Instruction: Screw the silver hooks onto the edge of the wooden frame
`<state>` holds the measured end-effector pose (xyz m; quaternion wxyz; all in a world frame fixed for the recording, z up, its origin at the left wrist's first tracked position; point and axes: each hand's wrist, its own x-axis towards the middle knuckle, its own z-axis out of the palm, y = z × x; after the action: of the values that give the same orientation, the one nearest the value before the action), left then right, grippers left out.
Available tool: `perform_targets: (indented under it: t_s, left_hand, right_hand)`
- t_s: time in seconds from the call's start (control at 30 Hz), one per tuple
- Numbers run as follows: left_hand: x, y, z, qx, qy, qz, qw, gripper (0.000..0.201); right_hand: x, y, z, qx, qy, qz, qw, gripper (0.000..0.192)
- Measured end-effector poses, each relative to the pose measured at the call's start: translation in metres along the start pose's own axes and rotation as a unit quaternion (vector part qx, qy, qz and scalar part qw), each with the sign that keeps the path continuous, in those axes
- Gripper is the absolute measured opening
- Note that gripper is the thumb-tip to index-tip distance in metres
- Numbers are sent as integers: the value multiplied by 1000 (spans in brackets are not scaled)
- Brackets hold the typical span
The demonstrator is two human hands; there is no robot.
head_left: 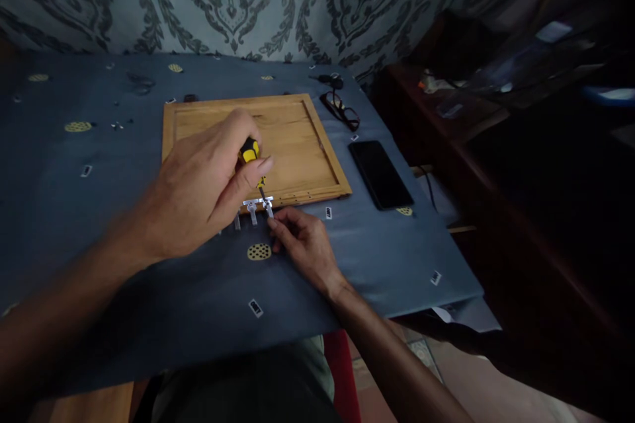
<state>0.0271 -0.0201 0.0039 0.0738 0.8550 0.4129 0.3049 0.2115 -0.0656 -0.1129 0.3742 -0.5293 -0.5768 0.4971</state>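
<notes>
Firmly, left hand (206,188): closed around yellow-black screwdriver (251,154); press squarely.
Right hand (307,241): pinching T-shaped bracket (268,205); hold flush against wooden panel (292,145).

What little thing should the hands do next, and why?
Probably give the screwdriver a small twist with the left hand: its tip is at the rightmost metal piece on the wooden panel's edge, and the right hand seems to be steadying that piece's lower end.
</notes>
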Motion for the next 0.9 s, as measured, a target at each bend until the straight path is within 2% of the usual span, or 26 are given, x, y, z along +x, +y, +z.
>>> perform_targets:
  t_s: [0.33, 0.63, 0.9]
  left_hand:
    - [0, -2, 5, -22, -9, 6, 1000, 13]
    - [0, -2, 6, -22, -32, -16, 999, 11]
    - [-3, 1, 8, -14, -33, 16, 999, 9]
  right_hand:
    - [0, -1, 0, 5, -6, 2, 1000, 21]
    - [0, -1, 1, 2, 1, 0, 1000, 19]
    - [-1, -1, 1, 12, -6, -1, 1000, 21]
